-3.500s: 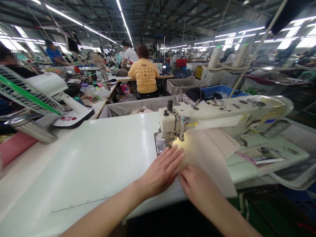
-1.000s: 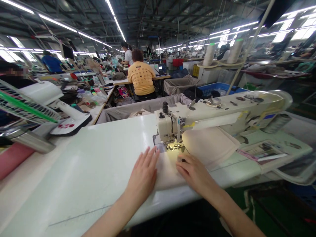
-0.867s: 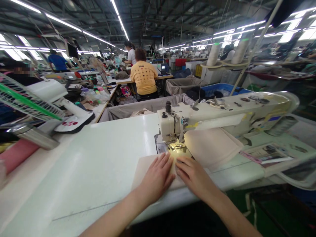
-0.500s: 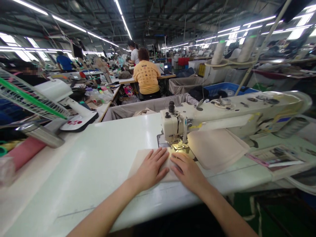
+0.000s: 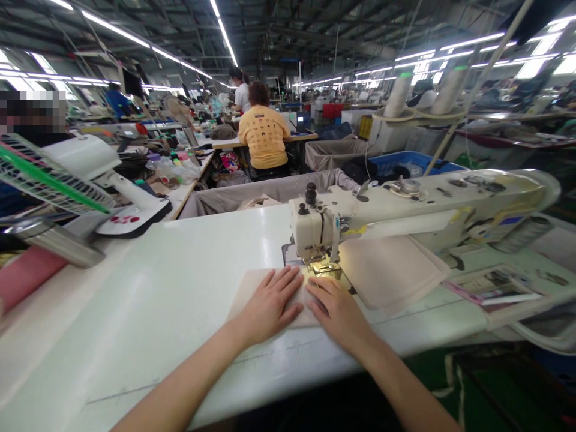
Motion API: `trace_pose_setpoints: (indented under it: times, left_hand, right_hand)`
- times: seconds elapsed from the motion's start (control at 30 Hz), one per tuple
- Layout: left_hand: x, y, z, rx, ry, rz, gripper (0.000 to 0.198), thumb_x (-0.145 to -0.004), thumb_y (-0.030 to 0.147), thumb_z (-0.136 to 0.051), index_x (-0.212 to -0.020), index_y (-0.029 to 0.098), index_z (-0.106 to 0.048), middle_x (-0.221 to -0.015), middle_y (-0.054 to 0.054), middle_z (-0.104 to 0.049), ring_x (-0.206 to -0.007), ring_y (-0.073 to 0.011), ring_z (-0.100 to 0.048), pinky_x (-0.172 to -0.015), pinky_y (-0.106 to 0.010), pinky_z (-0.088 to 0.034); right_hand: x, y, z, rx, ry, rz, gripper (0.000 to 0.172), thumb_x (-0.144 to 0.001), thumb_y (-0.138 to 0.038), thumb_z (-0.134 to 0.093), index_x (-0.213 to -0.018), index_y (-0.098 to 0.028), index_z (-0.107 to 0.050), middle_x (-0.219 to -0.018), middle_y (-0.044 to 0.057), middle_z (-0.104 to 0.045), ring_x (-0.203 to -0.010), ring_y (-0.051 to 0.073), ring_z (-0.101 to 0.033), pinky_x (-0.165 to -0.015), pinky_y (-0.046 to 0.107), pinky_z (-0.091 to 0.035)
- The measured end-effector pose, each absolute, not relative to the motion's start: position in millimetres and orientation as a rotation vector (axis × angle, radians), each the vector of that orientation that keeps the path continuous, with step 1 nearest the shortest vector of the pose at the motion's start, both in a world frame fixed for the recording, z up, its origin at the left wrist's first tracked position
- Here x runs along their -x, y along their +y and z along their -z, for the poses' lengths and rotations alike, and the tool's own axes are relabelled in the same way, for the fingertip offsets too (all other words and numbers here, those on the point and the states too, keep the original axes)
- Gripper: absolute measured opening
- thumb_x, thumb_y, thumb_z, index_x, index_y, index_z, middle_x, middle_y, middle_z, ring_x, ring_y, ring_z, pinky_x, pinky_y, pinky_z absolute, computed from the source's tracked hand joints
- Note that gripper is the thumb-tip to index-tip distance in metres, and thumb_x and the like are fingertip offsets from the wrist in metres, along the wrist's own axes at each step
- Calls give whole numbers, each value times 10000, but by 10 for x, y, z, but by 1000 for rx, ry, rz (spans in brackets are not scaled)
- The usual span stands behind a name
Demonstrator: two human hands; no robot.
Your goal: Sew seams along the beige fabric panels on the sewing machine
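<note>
A beige piece of fabric (image 5: pixel 246 289) lies flat on the pale table in front of the sewing machine's needle area. My left hand (image 5: pixel 271 307) rests palm down on that fabric, fingers stretched out and thumb spread toward the right. Close beside it, my right hand (image 5: pixel 338 312) presses on the fabric's right part with slightly bent fingers, its thumb apart. Its fingertips are just short of the lit presser foot (image 5: pixel 324 268) of the sewing machine (image 5: pixel 310 231). A larger beige fabric panel (image 5: pixel 391 270) lies right of the needle, under the machine arm.
On the left stand a white fan (image 5: pixel 130 204) and a steel flask (image 5: pixel 60 240) beside a pink roll (image 5: pixel 29 276). Behind the table is a cloth-lined bin (image 5: pixel 216 201). Thread cones (image 5: pixel 398 96) stand above the machine. A small tray (image 5: pixel 504 288) sits at right. A person in yellow (image 5: pixel 263 135) sits ahead.
The whole view has shifted slightly, so the table and machine sit a little further left. Both hands keep nearly the same place on the fabric by the presser foot.
</note>
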State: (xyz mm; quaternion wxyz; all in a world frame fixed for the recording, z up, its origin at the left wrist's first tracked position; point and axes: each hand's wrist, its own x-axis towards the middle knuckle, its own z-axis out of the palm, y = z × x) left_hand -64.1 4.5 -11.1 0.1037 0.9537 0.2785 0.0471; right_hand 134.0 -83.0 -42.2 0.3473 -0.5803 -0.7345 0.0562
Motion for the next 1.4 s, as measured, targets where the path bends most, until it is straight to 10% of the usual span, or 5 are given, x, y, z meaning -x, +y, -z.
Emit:
trace_pose_setpoints:
  times: [0.37, 1.4]
  left_hand:
    - [677, -432, 10, -2808, 457, -160, 536, -968, 146, -470, -1489, 270, -444, -1497, -65, -520, -1407, -249, -451, -1200, -473, -325]
    - [535, 631, 180, -2858, 501, -356, 403, -1024, 201, -419, -1406, 218, -547, -1440, -113, -548, -1368, -273, -467, -1173, -499, -357]
  right_hand:
    - [-1481, -1352, 426, 1417, -1936, -203, 291, -987, -248, -525, -1233, -219, -678, -1240, 103, -704, -1168, 251, -649, -1023, 439, -541]
    - [-1580, -746, 384, 1537, -1954, -60, 155, -924, -240, -659, -1062, -191, -708, -1021, 90, -658, -974, 258, -599, -868, 428, -515]
